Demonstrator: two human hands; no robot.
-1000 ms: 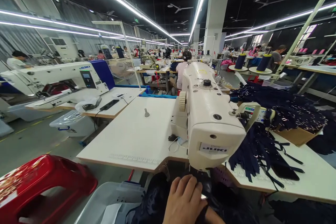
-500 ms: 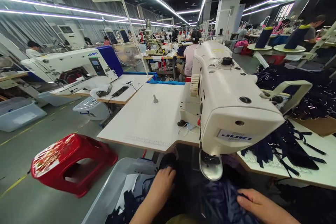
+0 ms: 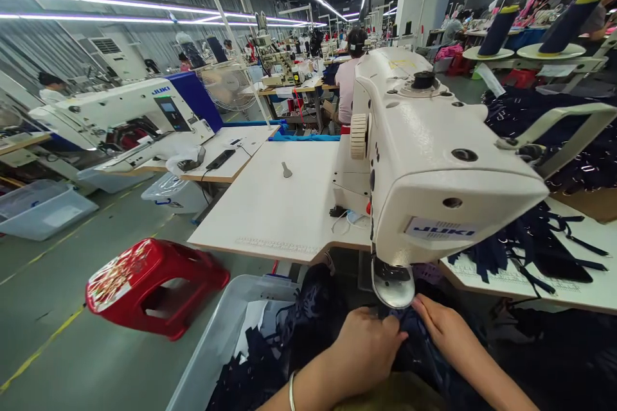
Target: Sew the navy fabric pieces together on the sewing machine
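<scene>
Dark navy fabric (image 3: 419, 340) lies bunched in front of me, below the white JUKI sewing machine (image 3: 448, 205). Closed in a loose fist, my left hand (image 3: 369, 347) grips that fabric just left of the machine's rounded metal end (image 3: 393, 282). On the other side of the metal end, my right hand (image 3: 436, 318) holds the fabric with its thumb and fingers pressed together. Both hands are close to each other, and parts of their fingers are hidden. A clear plastic bin (image 3: 212, 327) with navy straps stands left of my left arm.
On the white tabletop (image 3: 260, 205) lies a small grey metal piece (image 3: 286, 170). A red stool (image 3: 154, 282) stands on the floor at left. Navy straps (image 3: 511, 250) and a black phone-like object (image 3: 562, 257) lie on the right-hand table. Another JUKI machine (image 3: 125, 109) is beyond.
My left hand has moved right from beside the bin to the fabric under the machine head. My right hand has moved left and up to the metal end. The view has shifted slightly.
</scene>
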